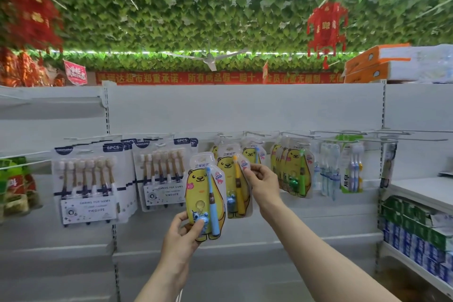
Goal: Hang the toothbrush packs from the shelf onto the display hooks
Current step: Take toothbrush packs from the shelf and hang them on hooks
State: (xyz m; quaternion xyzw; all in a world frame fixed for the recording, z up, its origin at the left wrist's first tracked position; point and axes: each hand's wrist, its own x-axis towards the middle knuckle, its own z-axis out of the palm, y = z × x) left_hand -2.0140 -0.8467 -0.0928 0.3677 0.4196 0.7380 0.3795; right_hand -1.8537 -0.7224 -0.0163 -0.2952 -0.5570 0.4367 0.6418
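Left hand (182, 230) gripping bear toothbrush pack (204, 197) (blue brush), right hand (261, 180) pinching hung pack (235, 184)

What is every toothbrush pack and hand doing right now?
Blue bear pack: held up, off the hooks.
Left hand: gripping its bottom.
Right hand: pinching its upper right edge.
Yellow bear pack: hanging.
Green bear packs: hanging.
6PCS packs: hanging.
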